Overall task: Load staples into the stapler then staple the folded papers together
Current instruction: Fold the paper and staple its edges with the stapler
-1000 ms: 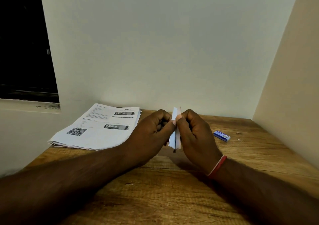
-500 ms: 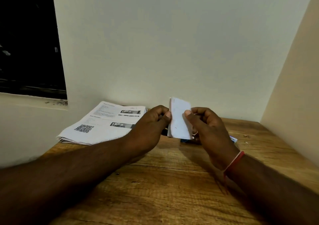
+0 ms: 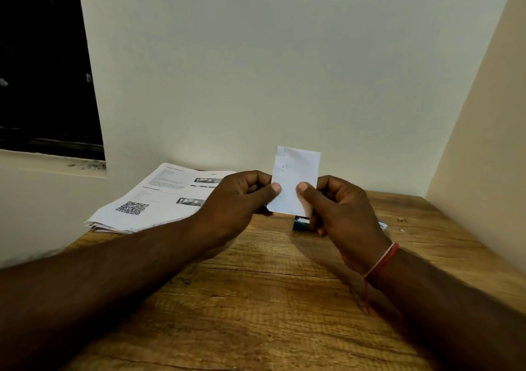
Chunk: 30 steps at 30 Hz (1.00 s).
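White folded papers (image 3: 296, 177) stand up in the air over the wooden counter (image 3: 270, 299). The left hand (image 3: 239, 197) pinches their left edge and the right hand (image 3: 341, 211) pinches the lower right part. If a pinch slips, the sheets could slide apart or fall. A small dark thing, maybe the stapler (image 3: 299, 224), peeks out below. The printed stack (image 3: 159, 197) has a square code (image 3: 132, 207), but its words are too small to read.

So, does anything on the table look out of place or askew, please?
Only the printed paper stack: it lies skewed at the far left of the table, seemingly overhanging its edge, sheets slightly fanned.
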Each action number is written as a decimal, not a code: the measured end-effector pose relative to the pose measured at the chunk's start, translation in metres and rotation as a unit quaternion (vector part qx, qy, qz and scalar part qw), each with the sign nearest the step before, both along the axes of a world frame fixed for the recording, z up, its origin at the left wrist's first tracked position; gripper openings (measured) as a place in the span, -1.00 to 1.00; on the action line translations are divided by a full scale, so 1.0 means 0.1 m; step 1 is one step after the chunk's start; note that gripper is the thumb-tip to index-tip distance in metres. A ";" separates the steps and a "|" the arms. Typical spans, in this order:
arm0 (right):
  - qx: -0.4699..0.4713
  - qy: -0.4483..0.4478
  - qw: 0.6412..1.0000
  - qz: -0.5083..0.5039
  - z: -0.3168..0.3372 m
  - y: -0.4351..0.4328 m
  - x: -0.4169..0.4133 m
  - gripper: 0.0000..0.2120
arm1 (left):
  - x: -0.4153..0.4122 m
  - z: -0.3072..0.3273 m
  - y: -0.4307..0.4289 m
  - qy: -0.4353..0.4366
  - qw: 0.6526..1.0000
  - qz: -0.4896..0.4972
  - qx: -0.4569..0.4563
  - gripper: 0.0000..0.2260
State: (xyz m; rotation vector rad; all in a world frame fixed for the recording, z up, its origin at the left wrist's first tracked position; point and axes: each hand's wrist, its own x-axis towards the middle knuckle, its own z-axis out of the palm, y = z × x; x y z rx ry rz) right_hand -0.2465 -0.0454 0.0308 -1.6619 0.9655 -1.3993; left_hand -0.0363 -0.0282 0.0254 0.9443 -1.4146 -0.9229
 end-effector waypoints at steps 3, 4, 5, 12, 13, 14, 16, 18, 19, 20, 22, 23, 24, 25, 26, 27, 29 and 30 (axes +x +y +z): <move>0.014 -0.004 1.000 0.014 0.00 -0.02 0.00 -0.79 | 0.02 0.03 0.00 -0.004 1.000 0.000 0.002 -0.79; 0.019 -0.005 1.000 0.018 0.00 -0.02 0.00 -0.79 | 0.03 0.03 -0.01 -0.009 1.000 0.002 0.001 -0.78; 0.022 -0.005 1.000 0.020 -0.01 -0.02 0.00 -0.78 | 0.03 0.03 -0.01 -0.015 1.000 0.005 0.000 -0.78; 0.013 0.011 1.000 0.021 -0.03 -0.03 0.00 -0.77 | 0.02 0.02 0.02 -0.049 0.998 0.024 -0.036 -0.76; 0.009 0.014 1.000 0.022 -0.04 -0.03 0.00 -0.76 | 0.02 0.01 0.03 -0.061 0.996 0.031 -0.049 -0.76; 0.007 0.016 1.000 0.024 -0.04 -0.02 0.00 -0.75 | 0.01 0.01 0.03 -0.072 0.995 0.039 -0.059 -0.77; 0.003 0.018 1.000 0.026 -0.04 -0.02 0.00 -0.75 | 0.01 0.00 0.03 -0.079 0.993 0.050 -0.069 -0.77; 0.001 0.019 1.000 0.024 -0.04 -0.01 0.00 -0.75 | 0.01 0.00 0.02 -0.081 0.993 0.055 -0.069 -0.73; 0.001 0.018 1.000 0.023 -0.03 -0.01 0.00 -0.75 | 0.01 0.00 0.01 -0.079 0.993 0.053 -0.067 -0.72; 0.003 0.016 1.000 0.024 -0.03 -0.01 0.00 -0.75 | 0.02 0.00 0.01 -0.075 0.994 0.049 -0.062 -0.71; 0.004 0.015 1.000 0.024 -0.03 0.00 0.00 -0.76 | 0.01 -0.01 -0.01 -0.047 0.998 0.036 -0.035 -0.72; 0.005 0.015 1.000 0.023 -0.03 0.00 0.00 -0.77 | 0.01 -0.01 -0.01 -0.027 0.999 0.026 -0.020 -0.71; 0.005 0.015 1.000 0.022 -0.03 0.00 0.00 -0.77 | 0.00 0.00 0.00 -0.014 1.000 0.018 -0.009 -0.70; 0.004 0.016 1.000 0.021 -0.03 0.00 0.00 -0.77 | 0.00 0.00 0.01 -0.014 1.000 0.016 -0.011 -0.69; 0.002 0.018 1.000 0.022 -0.03 0.00 0.00 -0.76 | 0.00 0.01 0.01 -0.024 0.999 0.023 -0.022 -0.70; 0.001 0.021 1.000 0.023 -0.03 0.00 0.00 -0.75 | 0.00 0.00 0.01 -0.042 0.998 0.036 -0.039 -0.72; -0.001 0.026 0.999 0.024 -0.03 0.00 0.00 -0.74 | 0.00 -0.01 0.00 -0.067 0.994 0.060 -0.055 -0.74; -0.001 0.028 0.999 0.022 -0.03 0.00 0.00 -0.74 | 0.00 -0.02 -0.02 -0.063 0.995 0.062 -0.053 -0.73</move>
